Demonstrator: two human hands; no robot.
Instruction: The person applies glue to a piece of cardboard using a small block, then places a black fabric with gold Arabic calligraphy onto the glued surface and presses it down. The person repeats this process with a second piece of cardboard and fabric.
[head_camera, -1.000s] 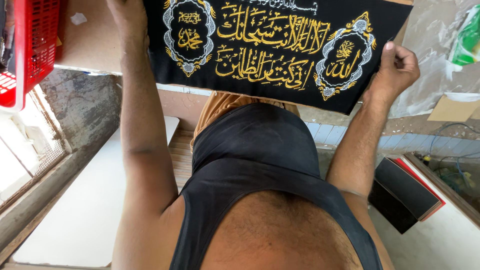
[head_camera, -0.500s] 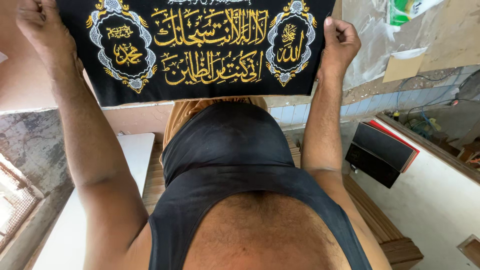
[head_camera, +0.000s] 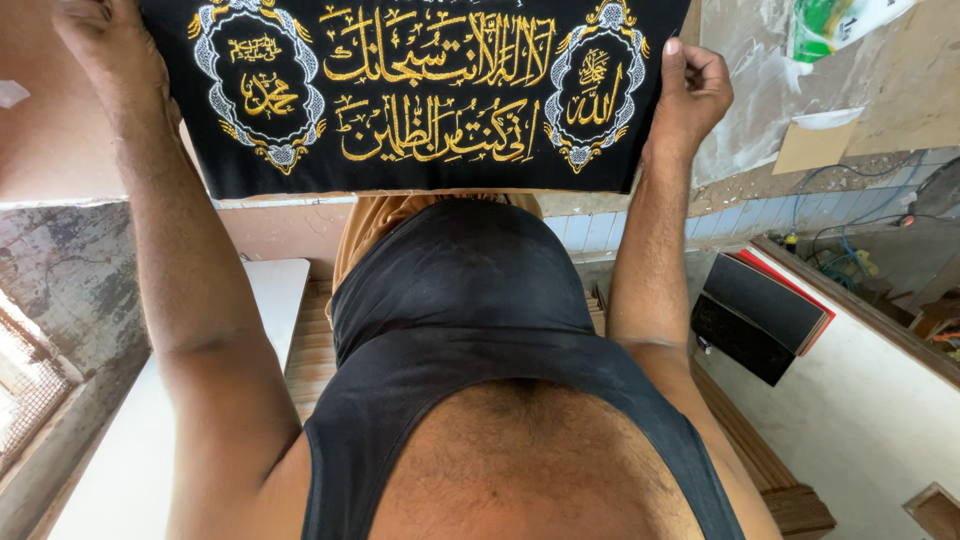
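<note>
Fingers (head_camera: 672, 62) of both the left hand (head_camera: 105, 45) and right hand (head_camera: 692, 90) are curled, pinching the black embroidered cloth (head_camera: 420, 95) by its side edges.

A long rectangular black cloth panel (head_camera: 420, 100), embroidered in gold thread with two lines of flowing script across its middle, is held up flat and stretched wide. An oval medallion with a silver and gold scalloped border sits at each end. Its lower edge runs nearly level, tilting slightly. The left hand (head_camera: 105, 45) and right hand (head_camera: 692, 88) each grip one end.
</note>
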